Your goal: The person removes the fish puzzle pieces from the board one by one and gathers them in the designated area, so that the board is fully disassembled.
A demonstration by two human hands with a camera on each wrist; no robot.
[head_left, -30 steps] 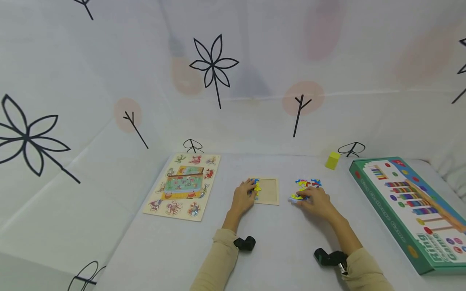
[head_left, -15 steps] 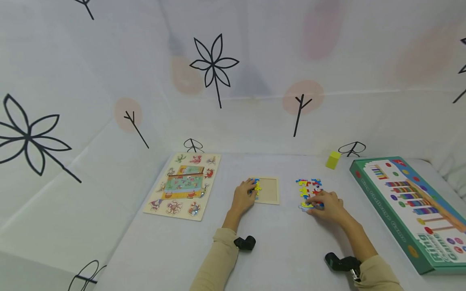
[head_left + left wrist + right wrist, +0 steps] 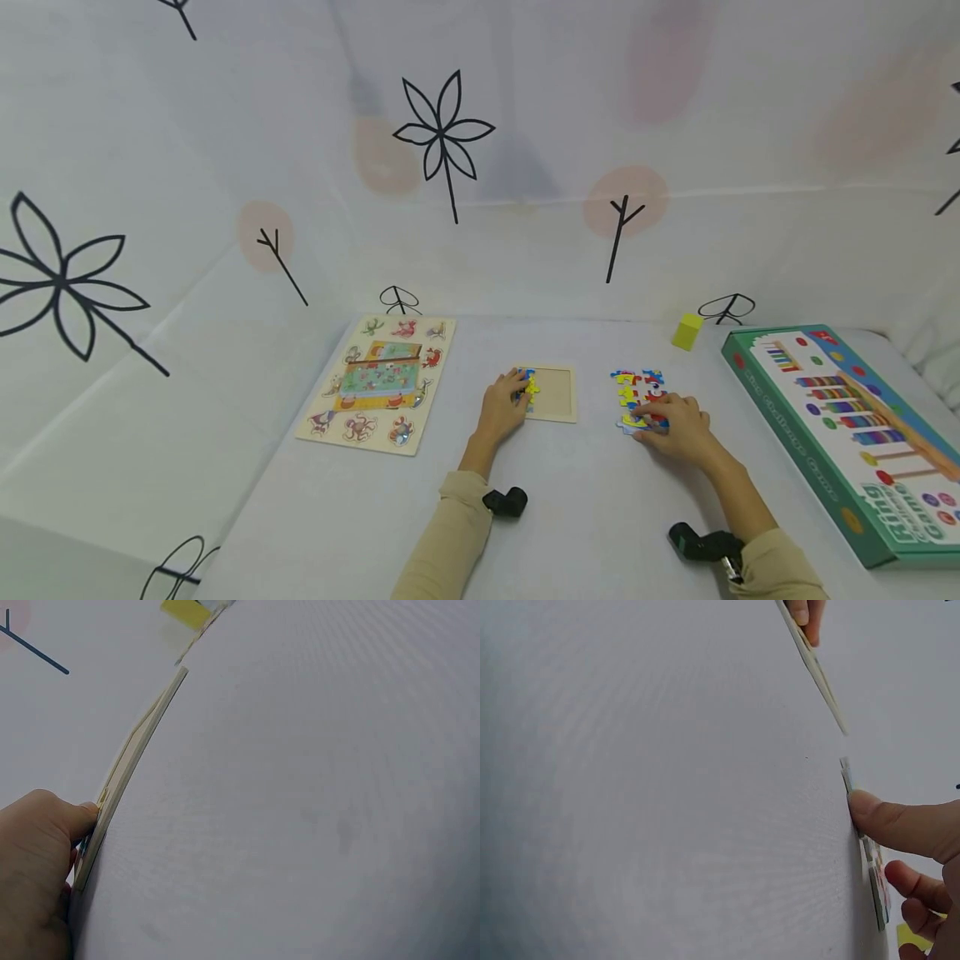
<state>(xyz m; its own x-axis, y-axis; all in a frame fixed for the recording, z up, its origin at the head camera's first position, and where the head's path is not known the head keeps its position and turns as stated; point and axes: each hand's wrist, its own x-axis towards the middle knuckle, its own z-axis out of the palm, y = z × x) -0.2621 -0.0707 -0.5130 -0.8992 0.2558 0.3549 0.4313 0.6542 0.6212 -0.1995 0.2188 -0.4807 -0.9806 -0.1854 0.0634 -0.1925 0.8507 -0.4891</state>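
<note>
A square wooden puzzle tray (image 3: 553, 396) lies on the white table, with colourful jigsaw pieces (image 3: 531, 385) along its left side. My left hand (image 3: 502, 407) grips the tray's left edge, its thumb over the rim in the left wrist view. Right of the tray, loose jigsaw pieces (image 3: 626, 379) in yellow, red and blue lie close together in a block. My right hand (image 3: 678, 427) pinches a yellow and blue jigsaw piece (image 3: 632, 422) at the block's near end. The thumb (image 3: 877, 814) touches its edge; the palm hides part of the block.
A wooden picture board (image 3: 378, 383) with sea animals lies on the left. On the right is a large green game box (image 3: 847, 433). A yellow-green block (image 3: 687, 332) stands near the back, before a patterned cloth wall (image 3: 525, 250).
My right hand has slid right with the jigsaw piece, bringing it to the near end of the other loose pieces; it stays there over the last half second. The left hand keeps still.
</note>
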